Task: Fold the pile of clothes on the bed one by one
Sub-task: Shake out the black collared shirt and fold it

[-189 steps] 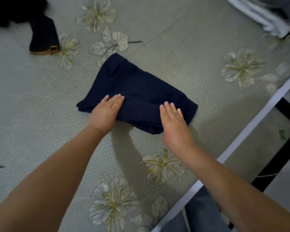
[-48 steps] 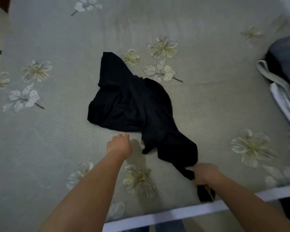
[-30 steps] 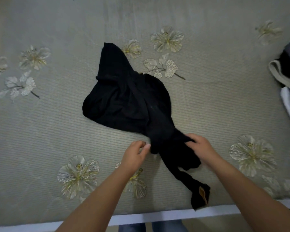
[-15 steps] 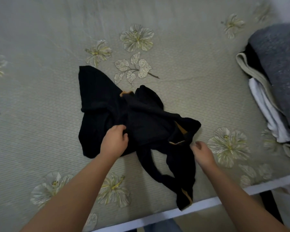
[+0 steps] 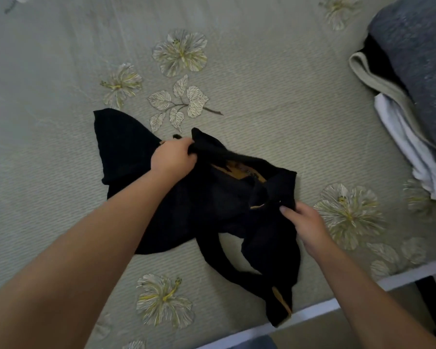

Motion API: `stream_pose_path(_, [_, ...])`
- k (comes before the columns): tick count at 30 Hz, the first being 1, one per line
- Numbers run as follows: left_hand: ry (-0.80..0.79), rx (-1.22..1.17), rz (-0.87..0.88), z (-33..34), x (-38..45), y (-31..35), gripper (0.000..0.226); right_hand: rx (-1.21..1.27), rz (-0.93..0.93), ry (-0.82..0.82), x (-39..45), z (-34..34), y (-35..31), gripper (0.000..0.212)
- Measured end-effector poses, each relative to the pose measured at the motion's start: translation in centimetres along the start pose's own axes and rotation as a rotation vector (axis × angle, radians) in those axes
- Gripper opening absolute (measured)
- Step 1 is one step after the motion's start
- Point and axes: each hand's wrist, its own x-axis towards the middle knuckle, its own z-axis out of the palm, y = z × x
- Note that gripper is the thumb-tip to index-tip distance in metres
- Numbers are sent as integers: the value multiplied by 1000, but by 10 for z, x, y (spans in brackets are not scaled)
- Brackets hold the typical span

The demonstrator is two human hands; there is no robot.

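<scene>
Garment: black garment crumpled on the bed, unfolded | Hands: left hand grips its far edge, right hand pinches the near edge | Progress: folded stack at right (apparently done); this piece barely started.

This is a bedroom in a home. A bed fills nearly the whole view, covered by a pale green woven mat printed with cream and yellow flowers and a leafy sprig toward twelve o'clock, its white edge band running across at five o'clock. At two to three o'clock a stack of folded clothes in grey, beige and white lies on the mat, and a crumpled black garment lies at the centre, household laundry rather than shop stock.
</scene>
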Motion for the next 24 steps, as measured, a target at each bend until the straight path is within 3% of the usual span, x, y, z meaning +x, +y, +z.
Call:
stream_pose_path(2, [-191,-373,126,-23,-2,29,13,235,72,-30,-1,-8,-2,17])
stream_pose_path(5, [-541,-974,175,-40,-12,73,21,497,175,-39,-5,-22,-5,22])
stream_pose_path(6, [-572,-1129,174,-38,-13,84,17,524,183,-17,-7,-26,-6,23])
stream_pose_path(8, [-479,-1319,102,-26,-9,96,11,541,166,60,-8,-32,-5,25])
stream_pose_path(10, [-249,-1204,46,-9,-2,91,43,500,152,152,-5,-35,-4,23])
stream_pose_path(13, [45,-628,-2,16,9,67,38,390,162,220,3,-35,1,25])
stream_pose_path(16, [7,-227,38,39,23,49,35,284,217,197,10,-32,8,20])
stream_pose_path(24, [-80,-3,53,64,75,84,31,133,197,148,16,-38,22,10])
